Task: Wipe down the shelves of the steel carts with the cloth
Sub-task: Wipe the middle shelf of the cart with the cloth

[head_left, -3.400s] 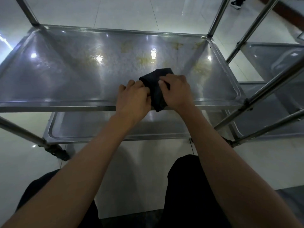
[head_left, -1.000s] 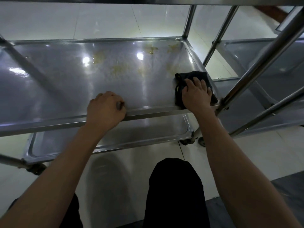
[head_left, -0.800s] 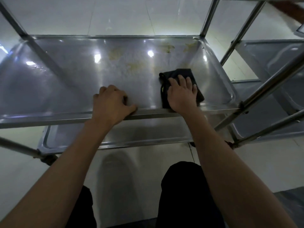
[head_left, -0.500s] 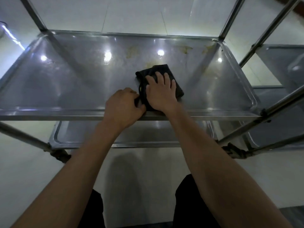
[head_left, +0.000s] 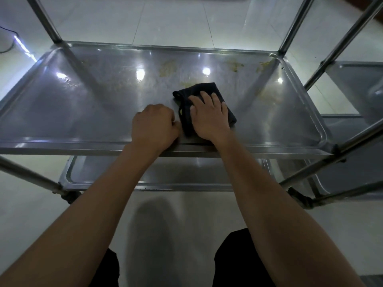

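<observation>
Pressing the cloth (head_left: 209,94) flat under my open right hand (head_left: 209,117), left hand (head_left: 154,126) curled at the shelf (head_left: 62,112) edge beside it; I should sweep forward over the yellow stains (head_left: 169,67) ahead

This looks like a work place where food gets moved around, maybe the back of a big kitchen or canteen, but that is not sure. There is a shiny steel cart (head_left: 207,150) with flat tray shelves and thin metal poles. Its shelf has yellow food stains (head_left: 168,67) on it. Another steel cart (head_left: 356,83) stands just beside it on the right. The floor (head_left: 176,21) is made of big pale shiny tiles that bounce back the ceiling lights
</observation>
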